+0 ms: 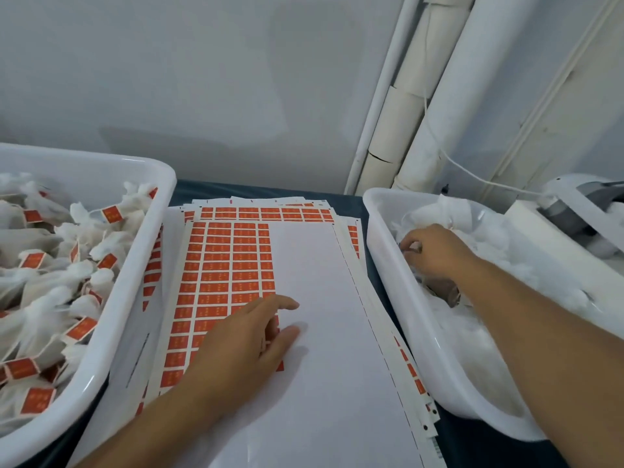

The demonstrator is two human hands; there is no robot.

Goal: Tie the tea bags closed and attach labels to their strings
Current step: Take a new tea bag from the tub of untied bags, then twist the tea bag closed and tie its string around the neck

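While the left hand (pixel 243 339) lies flat on the label sheets (pixel 229 265), the right hand (pixel 429 249) curls, grip unclear, in the right tub (pixel 378 244).

Glossy white plastic tubs (pixel 101 359), matt paper label sheets (pixel 304 265), and seemingly gauzy, soft cloth tea bags (pixel 50 298).

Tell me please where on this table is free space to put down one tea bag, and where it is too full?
Free: the peeled white part of the top label sheet, between the orange labels and the right tub, beyond the left hand. Crowded: the left tub heaped with labelled tea bags; the right tub, where the right hand reaches among white bags.
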